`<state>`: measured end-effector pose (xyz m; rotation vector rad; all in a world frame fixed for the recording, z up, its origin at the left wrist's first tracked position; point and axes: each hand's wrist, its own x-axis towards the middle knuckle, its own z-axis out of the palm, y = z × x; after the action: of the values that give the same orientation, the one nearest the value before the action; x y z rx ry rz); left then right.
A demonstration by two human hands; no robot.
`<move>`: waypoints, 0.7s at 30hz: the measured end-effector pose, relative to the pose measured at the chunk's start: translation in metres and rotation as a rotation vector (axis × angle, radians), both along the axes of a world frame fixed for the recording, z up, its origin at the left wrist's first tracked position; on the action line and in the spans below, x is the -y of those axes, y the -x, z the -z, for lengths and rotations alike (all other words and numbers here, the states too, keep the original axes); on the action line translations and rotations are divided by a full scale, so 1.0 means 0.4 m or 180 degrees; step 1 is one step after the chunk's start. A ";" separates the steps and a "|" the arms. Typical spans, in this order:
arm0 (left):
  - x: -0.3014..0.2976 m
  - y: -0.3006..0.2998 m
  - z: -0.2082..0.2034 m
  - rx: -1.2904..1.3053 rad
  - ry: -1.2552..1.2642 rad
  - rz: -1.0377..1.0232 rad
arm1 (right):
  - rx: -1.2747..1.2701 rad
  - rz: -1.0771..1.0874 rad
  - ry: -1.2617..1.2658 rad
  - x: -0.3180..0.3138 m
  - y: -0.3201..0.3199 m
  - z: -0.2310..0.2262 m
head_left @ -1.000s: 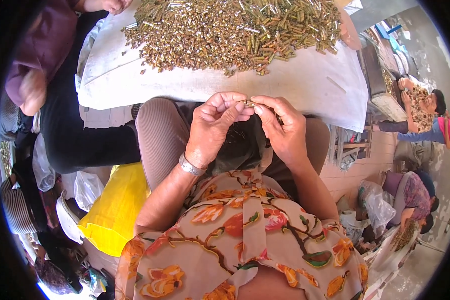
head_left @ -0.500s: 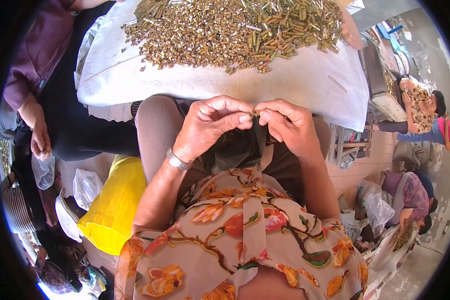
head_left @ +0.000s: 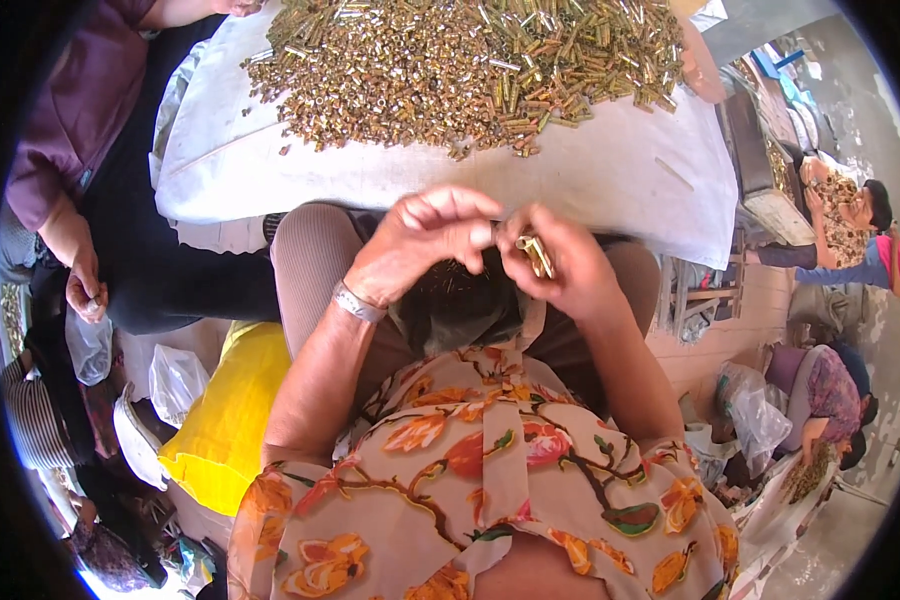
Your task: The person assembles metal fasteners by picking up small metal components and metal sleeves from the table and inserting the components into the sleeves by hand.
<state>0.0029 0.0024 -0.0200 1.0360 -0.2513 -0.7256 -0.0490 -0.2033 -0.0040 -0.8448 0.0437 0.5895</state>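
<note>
- A dark sheet (head_left: 460, 322) lies between the person's knees.
- Above it, the left hand (head_left: 418, 240) is raised, fingertips blurred; whether it grips anything cannot be told.
- Just beside, the right hand (head_left: 562, 258) grasps brass-coloured tubes (head_left: 538, 257).
- Beyond, a heap of metal pieces (head_left: 410, 85) covers part of the white-draped bench (head_left: 370, 185).
</note>
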 end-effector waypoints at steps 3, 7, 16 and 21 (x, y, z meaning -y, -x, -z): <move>0.013 -0.069 0.066 0.1663 -0.2131 -0.1132 | -0.0401 0.1049 0.0412 0.005 -0.080 0.010; 0.055 -0.122 0.110 0.2870 -0.2797 -0.1929 | 0.0906 0.1256 0.2765 0.013 -0.232 0.036; 0.081 -0.115 0.073 0.3422 -0.3528 -0.1926 | 0.3733 0.1180 0.5503 -0.002 -0.307 0.083; 0.087 -0.099 0.093 0.3986 -0.3655 -0.1997 | 0.3301 0.2107 0.4272 0.010 -0.272 0.083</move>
<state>0.0424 -0.0326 -0.0573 2.4456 -0.5542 0.5715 0.0599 -0.2075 -0.0372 -2.2252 -0.2504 -0.6883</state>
